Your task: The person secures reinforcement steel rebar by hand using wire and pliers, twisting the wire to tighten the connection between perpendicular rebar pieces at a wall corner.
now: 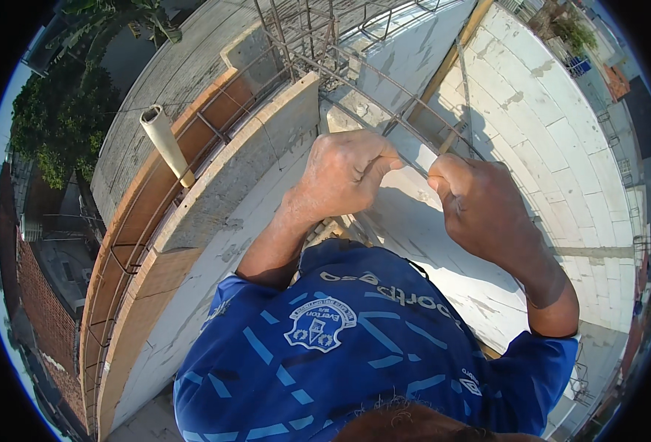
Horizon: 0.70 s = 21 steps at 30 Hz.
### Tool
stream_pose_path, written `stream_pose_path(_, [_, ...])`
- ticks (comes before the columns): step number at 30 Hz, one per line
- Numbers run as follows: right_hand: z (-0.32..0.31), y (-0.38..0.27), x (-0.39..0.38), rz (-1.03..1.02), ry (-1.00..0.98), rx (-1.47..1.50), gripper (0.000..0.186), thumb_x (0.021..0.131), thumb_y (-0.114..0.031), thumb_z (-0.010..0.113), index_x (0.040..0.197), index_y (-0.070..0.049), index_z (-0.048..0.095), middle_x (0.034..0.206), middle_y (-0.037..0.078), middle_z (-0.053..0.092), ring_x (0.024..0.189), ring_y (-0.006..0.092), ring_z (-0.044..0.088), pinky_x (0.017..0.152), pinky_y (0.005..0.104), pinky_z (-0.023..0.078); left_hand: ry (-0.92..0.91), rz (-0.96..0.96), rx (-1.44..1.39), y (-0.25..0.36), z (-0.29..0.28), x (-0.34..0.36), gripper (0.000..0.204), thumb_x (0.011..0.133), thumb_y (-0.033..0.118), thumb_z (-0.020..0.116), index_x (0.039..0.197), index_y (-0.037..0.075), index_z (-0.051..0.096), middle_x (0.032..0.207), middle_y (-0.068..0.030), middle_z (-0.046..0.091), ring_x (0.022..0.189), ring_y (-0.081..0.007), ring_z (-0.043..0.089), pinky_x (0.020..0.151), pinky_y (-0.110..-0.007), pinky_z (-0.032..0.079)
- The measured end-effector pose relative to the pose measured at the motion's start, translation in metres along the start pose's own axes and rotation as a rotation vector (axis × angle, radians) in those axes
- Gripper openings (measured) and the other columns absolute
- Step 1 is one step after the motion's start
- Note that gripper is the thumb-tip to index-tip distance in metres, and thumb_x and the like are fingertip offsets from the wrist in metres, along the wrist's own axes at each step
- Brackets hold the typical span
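Note:
Both of my hands are raised side by side in front of my chest, close to steel reinforcing bars point(412, 127) that run across the top of the wall. My left hand point(347, 173) is closed, thumb and fingertips pinched together and pointing right. A short gap away, my right hand point(480, 202) is curled closed too, its thumb and forefinger pinched toward the left hand. What either pinch holds is too small or hidden to make out. One bar passes just behind the fingertips of both hands.
On the left, wooden formwork boards point(171, 155) and a concrete-stained panel point(244, 166) enclose thin bars. A pale pipe point(165, 144) stands up from the formwork. Upright bars point(307, 33) cluster at the top. White block walls point(554, 132) surround me; a timber point(452, 55) leans there.

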State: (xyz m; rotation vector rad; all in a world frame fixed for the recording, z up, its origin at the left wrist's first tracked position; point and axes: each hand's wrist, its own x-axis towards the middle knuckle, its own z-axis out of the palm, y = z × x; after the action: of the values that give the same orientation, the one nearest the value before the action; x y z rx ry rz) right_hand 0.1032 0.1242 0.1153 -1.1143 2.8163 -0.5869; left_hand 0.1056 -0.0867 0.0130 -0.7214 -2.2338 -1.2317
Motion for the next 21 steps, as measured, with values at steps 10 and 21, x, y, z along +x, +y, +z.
stream_pose_path(10, [-0.015, 0.018, 0.043, -0.175, -0.018, -0.013, 0.01, 0.086, -0.004, 0.055, 0.087, 0.002, 0.063, 0.079, 0.021, 0.065, 0.076, 0.0404, 0.065, 0.071, 0.0478, 0.05, 0.11, 0.067, 0.128, 0.004, -0.028, 0.0, 0.015, 0.082, 0.009, 0.077, 0.08, 0.003, 0.063, 0.068, -0.0098, 0.063, 0.058, -0.0244, 0.061, 0.052, -0.035, 0.046])
stream_pose_path(21, [-0.008, 0.027, 0.078, -0.181, 0.031, -0.083, 0.013, 0.086, -0.007, 0.056, 0.09, 0.001, 0.066, 0.081, 0.023, 0.066, 0.08, 0.0403, 0.067, 0.074, 0.0487, 0.052, -0.038, -0.312, 0.318, 0.0, -0.052, 0.011, 0.015, 0.092, 0.014, 0.071, 0.097, 0.0, 0.067, 0.079, -0.0095, 0.069, 0.07, -0.0158, 0.065, 0.064, -0.03, 0.05])
